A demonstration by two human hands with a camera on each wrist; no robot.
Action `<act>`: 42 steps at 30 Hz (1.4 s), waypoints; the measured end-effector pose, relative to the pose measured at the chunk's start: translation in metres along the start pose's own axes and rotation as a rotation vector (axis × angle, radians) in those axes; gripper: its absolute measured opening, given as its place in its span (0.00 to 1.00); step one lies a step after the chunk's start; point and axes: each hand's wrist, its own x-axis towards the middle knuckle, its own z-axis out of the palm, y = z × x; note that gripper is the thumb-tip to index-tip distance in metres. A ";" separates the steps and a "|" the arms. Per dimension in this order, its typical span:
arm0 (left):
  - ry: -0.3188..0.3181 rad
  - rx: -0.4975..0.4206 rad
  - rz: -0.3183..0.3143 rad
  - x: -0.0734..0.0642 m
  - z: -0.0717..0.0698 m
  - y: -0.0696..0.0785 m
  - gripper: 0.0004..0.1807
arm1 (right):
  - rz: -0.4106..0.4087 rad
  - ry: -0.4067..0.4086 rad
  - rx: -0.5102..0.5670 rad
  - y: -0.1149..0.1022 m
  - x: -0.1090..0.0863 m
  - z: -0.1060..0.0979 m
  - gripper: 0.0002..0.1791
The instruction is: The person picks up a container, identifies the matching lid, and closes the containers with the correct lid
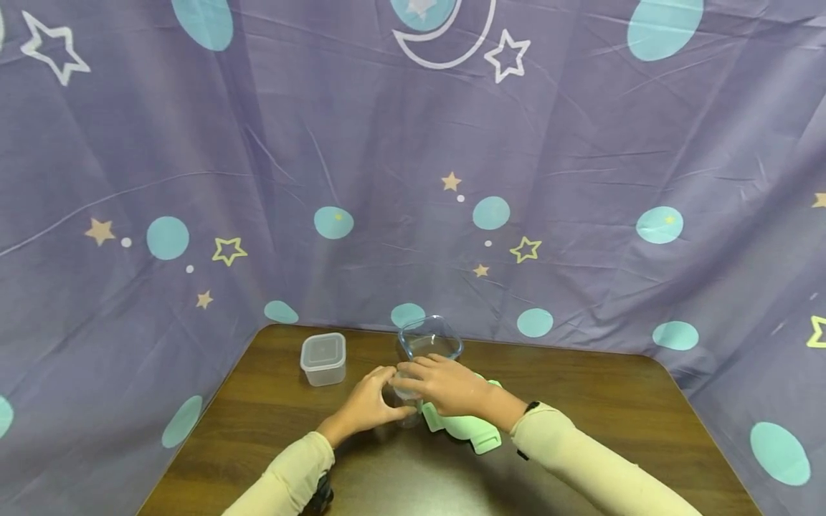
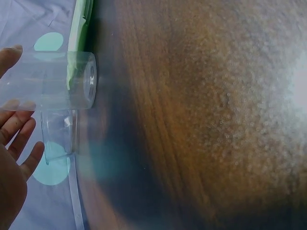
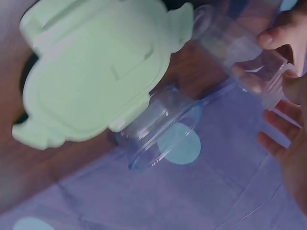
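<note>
A clear plastic jar stands upright on the table, between both hands. My left hand grips its side, with the thumb on the near side and the fingers round the far side. From above, my right hand grips the jar's top end, thumb and fingers on opposite sides of the rim, as the right wrist view shows. Part of the top is hidden behind the right hand's fingers. A light green lid with side flaps lies right of the jar, partly under the right forearm in the head view.
Behind the hands, near the table's back edge, stands a clear glass bowl. A small translucent lidded container is at the back left. The wooden table meets a purple patterned curtain at its back and sides.
</note>
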 end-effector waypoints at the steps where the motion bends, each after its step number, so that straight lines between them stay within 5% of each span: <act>1: 0.004 0.004 0.004 0.000 0.000 0.000 0.32 | -0.014 -0.009 -0.023 0.001 0.000 0.000 0.36; 8: 0.003 0.008 -0.015 -0.001 0.001 0.000 0.34 | -0.081 0.008 -0.051 0.006 0.002 -0.001 0.39; 20: 0.021 0.000 0.006 0.001 0.000 -0.001 0.33 | -0.011 0.026 -0.011 0.000 0.004 -0.002 0.39; 31: 0.077 0.033 0.082 -0.003 0.004 -0.003 0.31 | 0.076 0.090 0.039 -0.009 0.006 0.002 0.31; 42: 0.124 0.223 0.221 0.000 0.008 -0.007 0.31 | 0.110 0.105 0.020 -0.010 0.006 0.005 0.26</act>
